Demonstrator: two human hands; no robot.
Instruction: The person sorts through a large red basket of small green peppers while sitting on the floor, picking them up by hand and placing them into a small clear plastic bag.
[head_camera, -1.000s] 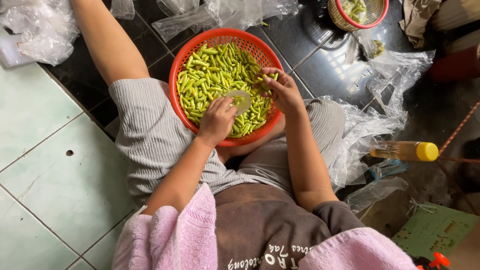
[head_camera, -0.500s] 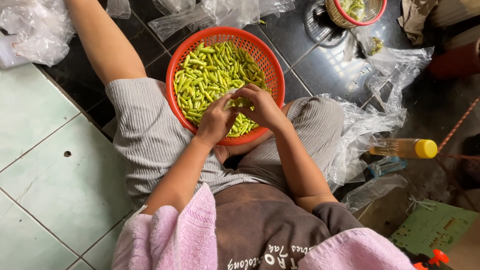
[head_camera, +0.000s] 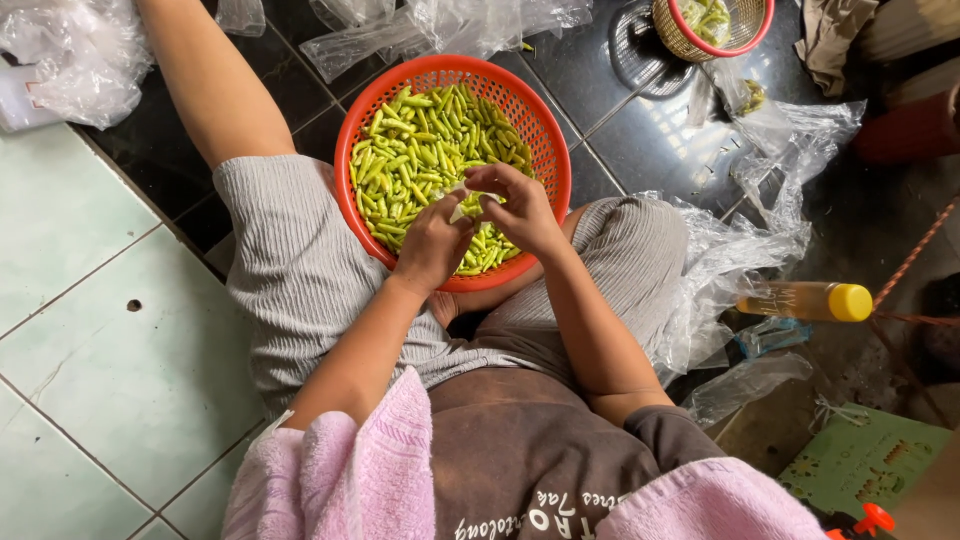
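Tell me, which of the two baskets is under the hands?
The red basket full of green pods, on the person's lap. Both hands, left hand and right hand, are over it. The woven basket stands apart.

The person sits with both bare forearms reaching forward from the body, elbows bent and apart, the two arms converging so that the hands meet in front of the lap. The left hand shows its back to the camera, the wrist straight and the fingers curled forward, the thumb side turned toward the other hand. The right hand lies just beyond and beside it, touching it at the fingertips, its knuckles raised and its fingers bent inward in a pinch toward the left hand's fingertips.
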